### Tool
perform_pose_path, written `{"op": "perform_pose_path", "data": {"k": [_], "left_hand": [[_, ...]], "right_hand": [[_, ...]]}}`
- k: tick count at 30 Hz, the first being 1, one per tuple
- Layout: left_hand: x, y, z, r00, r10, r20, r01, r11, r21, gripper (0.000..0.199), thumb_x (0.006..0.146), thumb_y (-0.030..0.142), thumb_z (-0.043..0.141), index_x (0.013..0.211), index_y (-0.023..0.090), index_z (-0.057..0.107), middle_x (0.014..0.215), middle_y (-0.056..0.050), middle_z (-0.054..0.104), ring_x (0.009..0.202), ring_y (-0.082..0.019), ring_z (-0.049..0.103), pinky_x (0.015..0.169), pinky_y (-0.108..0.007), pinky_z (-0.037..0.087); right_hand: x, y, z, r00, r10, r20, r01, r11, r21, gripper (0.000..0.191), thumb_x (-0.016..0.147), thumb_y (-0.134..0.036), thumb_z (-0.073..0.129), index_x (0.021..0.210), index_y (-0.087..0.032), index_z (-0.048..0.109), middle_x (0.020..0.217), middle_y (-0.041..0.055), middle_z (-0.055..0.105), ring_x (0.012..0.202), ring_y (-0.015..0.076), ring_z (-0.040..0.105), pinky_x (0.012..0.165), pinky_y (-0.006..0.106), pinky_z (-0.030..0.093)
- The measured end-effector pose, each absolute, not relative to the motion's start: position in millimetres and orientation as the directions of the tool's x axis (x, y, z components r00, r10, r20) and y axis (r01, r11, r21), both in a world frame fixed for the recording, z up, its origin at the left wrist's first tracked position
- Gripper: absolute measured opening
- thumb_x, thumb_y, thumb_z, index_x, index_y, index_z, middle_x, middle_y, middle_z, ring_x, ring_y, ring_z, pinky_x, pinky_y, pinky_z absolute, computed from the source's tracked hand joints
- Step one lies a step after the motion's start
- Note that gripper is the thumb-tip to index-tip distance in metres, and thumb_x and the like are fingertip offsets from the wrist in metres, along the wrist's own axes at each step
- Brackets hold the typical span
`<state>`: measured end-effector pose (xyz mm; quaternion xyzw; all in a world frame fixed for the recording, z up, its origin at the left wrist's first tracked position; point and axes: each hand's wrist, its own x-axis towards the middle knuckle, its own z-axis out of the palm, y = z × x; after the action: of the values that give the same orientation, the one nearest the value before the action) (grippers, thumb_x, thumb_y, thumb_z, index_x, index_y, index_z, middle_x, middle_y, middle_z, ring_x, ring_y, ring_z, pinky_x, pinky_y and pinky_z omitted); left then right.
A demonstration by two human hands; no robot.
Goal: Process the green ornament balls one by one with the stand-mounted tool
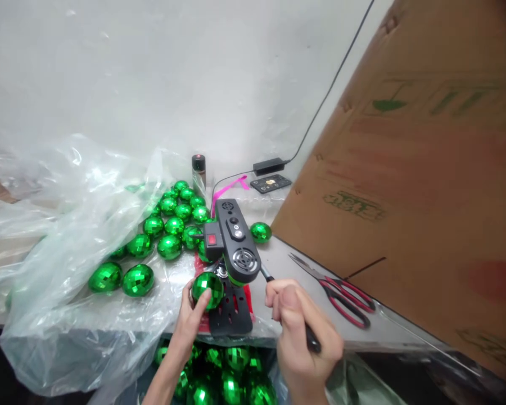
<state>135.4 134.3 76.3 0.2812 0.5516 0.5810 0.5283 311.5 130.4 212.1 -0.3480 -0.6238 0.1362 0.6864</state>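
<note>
My left hand [193, 308] holds a shiny green mirror-faceted ball [208, 290], thumb in front and fingers behind. The ball is at the lower front of a small black machine [238, 242] with round vents and a red switch, above its slotted black base plate [231, 315]. Closed in a fist, my right hand [306, 332] grips a black-handled metal rod [312, 339]. The rod's metal shaft points up toward the machine's lower right side; whether it joins the machine I cannot tell.
Many green balls [169, 246] lie on clear plastic sheeting [80, 225] at left; more balls [231, 388] sit below the table edge. Red-handled scissors [346, 295] lie at right beside a large cardboard box [405, 185]. Behind are a phone [270, 183], power adapter [269, 166] and dark-capped bottle [198, 169].
</note>
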Motion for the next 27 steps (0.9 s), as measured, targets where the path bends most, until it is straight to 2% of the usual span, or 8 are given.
{"op": "perform_pose_path", "data": {"k": [2,5,8,12,17,22,27], "left_hand": [[143,134,68,-0.307,0.939,-0.157,-0.081,0.139,0.987,0.081,0.08,0.067,0.093,0.143,0.023,0.066,0.143,-0.015,0.08,0.141,-0.04,0.073,0.124,-0.056,0.056],[150,134,62,-0.244,0.969,-0.024,0.179,0.07,0.981,0.078,0.082,0.056,0.089,0.148,0.023,0.063,0.149,-0.015,0.076,0.145,-0.042,0.069,0.128,-0.063,0.05],[153,133,58,-0.209,0.972,0.104,0.342,-0.027,0.939,0.076,0.082,0.045,0.088,0.149,0.023,0.061,0.148,-0.017,0.075,0.146,-0.044,0.068,0.128,-0.068,0.049],[161,131,48,-0.176,0.951,0.253,0.47,-0.144,0.871,0.072,0.083,0.036,0.088,0.15,0.023,0.061,0.144,-0.017,0.076,0.141,-0.044,0.071,0.121,-0.068,0.056],[173,136,29,-0.201,0.936,0.29,0.534,-0.143,0.833,0.076,0.077,0.033,0.092,0.148,0.023,0.066,0.142,-0.017,0.075,0.14,-0.047,0.07,0.12,-0.073,0.056],[173,142,14,-0.176,0.967,0.186,0.386,-0.106,0.916,0.088,0.07,0.037,0.097,0.15,0.022,0.065,0.144,-0.017,0.077,0.137,-0.043,0.074,0.12,-0.068,0.059],[173,142,18,-0.19,0.972,0.141,0.338,-0.07,0.938,0.089,0.065,0.034,0.099,0.148,0.022,0.068,0.143,-0.016,0.078,0.138,-0.044,0.074,0.122,-0.067,0.059]], "right_hand": [[313,129,211,0.174,0.626,0.76,0.243,0.72,-0.65,0.032,0.114,-0.006,0.053,0.088,-0.023,0.062,0.075,-0.0018,0.062,0.064,0.0123,0.061,0.059,0.028,0.046],[314,128,211,0.166,0.633,0.756,0.241,0.717,-0.654,0.031,0.114,-0.006,0.053,0.089,-0.023,0.062,0.077,-0.0012,0.063,0.066,0.0123,0.061,0.06,0.028,0.047],[314,128,211,0.17,0.632,0.756,0.243,0.717,-0.653,0.032,0.114,-0.005,0.052,0.088,-0.023,0.06,0.077,-0.0014,0.062,0.067,0.012,0.062,0.059,0.027,0.047],[313,127,213,0.158,0.63,0.76,0.251,0.719,-0.648,0.034,0.115,-0.006,0.05,0.087,-0.023,0.056,0.076,-0.0025,0.059,0.067,0.0109,0.062,0.059,0.025,0.047],[314,126,215,0.147,0.63,0.762,0.266,0.717,-0.644,0.033,0.114,-0.004,0.05,0.087,-0.023,0.056,0.075,-0.0024,0.06,0.067,0.0115,0.063,0.059,0.026,0.048],[314,126,215,0.146,0.613,0.777,0.273,0.73,-0.627,0.034,0.112,-0.002,0.05,0.086,-0.023,0.057,0.073,-0.0021,0.06,0.064,0.0121,0.061,0.057,0.027,0.046],[313,125,192,0.194,0.58,0.791,0.255,0.749,-0.611,0.034,0.111,-0.002,0.051,0.085,-0.022,0.058,0.072,-0.003,0.058,0.064,0.0115,0.061,0.058,0.027,0.044]]}}
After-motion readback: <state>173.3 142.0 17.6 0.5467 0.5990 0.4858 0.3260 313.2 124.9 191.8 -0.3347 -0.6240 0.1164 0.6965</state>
